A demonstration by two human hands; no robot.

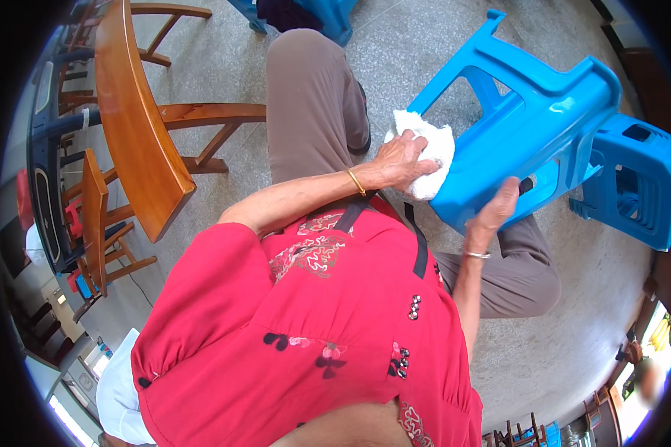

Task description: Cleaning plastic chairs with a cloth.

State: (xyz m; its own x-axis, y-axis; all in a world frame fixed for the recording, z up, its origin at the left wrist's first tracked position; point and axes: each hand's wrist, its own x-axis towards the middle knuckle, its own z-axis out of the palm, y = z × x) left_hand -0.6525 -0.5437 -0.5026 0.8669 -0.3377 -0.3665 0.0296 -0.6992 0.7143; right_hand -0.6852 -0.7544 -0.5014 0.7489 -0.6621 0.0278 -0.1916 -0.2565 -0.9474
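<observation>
My left hand point(405, 159), with a gold bangle at its wrist, presses a bunched white cloth point(437, 148) against a blue plastic stool point(497, 142). The stool lies tipped over in front of me, its legs pointing away to the upper right. At its near edge, my right hand point(495, 209) grips the stool; the thumb shows, while most fingers are hidden behind the plastic. A silver bangle sits on that wrist. My bent right leg point(509, 279) is partly under the stool, and my left knee point(307, 95) stands to the left of the cloth.
Nested blue plastic stools point(643, 184) stand right of the tipped one. On the left is a long wooden bench point(140, 123) with slanted legs. Another blue stool point(335, 19) at the top bears dark fabric point(288, 14). A person point(646, 383) appears at the far right. The floor point(581, 346) is grey speckled stone.
</observation>
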